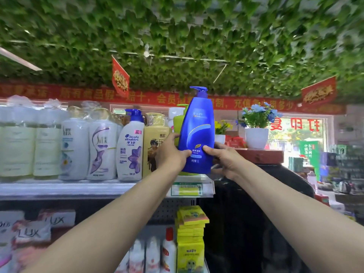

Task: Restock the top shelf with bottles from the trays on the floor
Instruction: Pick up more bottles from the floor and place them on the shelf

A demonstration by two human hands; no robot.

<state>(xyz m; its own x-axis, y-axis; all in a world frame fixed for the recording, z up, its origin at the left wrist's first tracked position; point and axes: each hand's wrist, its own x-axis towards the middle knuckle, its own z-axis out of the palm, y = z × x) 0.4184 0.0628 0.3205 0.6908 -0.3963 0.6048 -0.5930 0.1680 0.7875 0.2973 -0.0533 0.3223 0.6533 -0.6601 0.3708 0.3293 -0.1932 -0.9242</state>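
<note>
Hands, left hand (171,152) and right hand (224,160), wrap curled fingers around the blue bottle (198,133) at the top shelf (78,189) right end. Next, I think: set it down flat.

Small shop, shelf (59,189) of shampoo bottles (131,146), yellow price tag (186,189), red banner (137,96)

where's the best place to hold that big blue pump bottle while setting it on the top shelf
Grip the wide lower body of the blue bottle, one hand from each side, as the left hand and right hand do now. It is tall and upright with a narrow pump on top, so holding low on the flat sides likely steadies it best.
</note>
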